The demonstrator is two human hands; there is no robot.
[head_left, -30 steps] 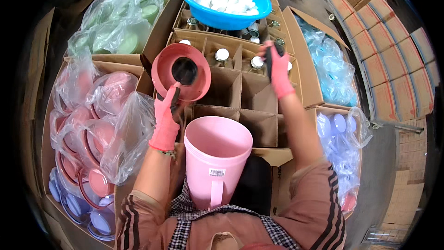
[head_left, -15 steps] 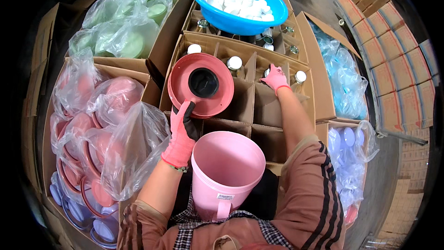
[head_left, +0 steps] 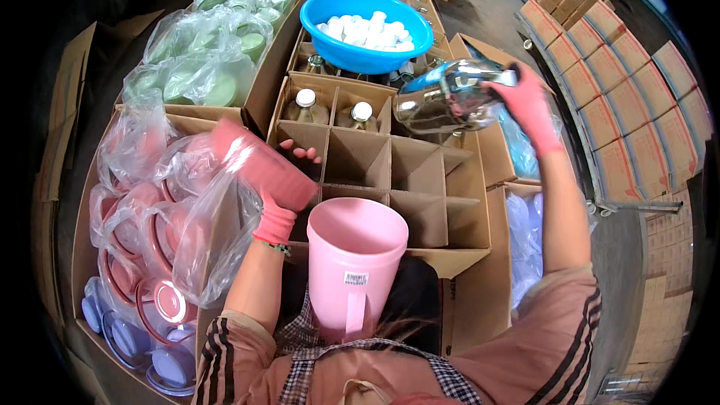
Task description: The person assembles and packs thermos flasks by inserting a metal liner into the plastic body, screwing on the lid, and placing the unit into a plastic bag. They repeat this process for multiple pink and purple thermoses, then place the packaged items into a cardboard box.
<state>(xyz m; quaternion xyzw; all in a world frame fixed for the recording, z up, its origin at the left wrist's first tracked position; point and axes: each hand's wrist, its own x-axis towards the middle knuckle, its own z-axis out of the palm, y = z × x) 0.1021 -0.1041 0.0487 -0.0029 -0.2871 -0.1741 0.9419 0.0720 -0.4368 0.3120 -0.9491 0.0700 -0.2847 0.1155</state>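
My left hand (head_left: 275, 219), in a pink glove, grips a pink round lid (head_left: 259, 165) tipped on its side; the fingertips show past its far edge. My right hand (head_left: 529, 109), also gloved in pink, holds a large shiny glass bottle (head_left: 439, 103) by its white-capped neck. The bottle lies nearly level above the right part of a divided carton (head_left: 420, 259). Two bottles with white caps (head_left: 305, 97) stand in the carton's far cells. Between my forearms, against my lap, stands a pink plastic jug (head_left: 328, 274), its mouth up and handle toward me.
Beyond the carton a blue basin (head_left: 367, 58) of white caps rests on more boxed bottles. Left are cartons of bagged green lids (head_left: 217, 90) and pink lids (head_left: 135, 210). Bagged blue and lilac pieces (head_left: 525, 236) sit right, near stacked boxes (head_left: 607, 86).
My right hand has lifted the glass bottle out of its cell and swung it up to the right. My left hand has tilted the pink lid onto its edge and moved it left.
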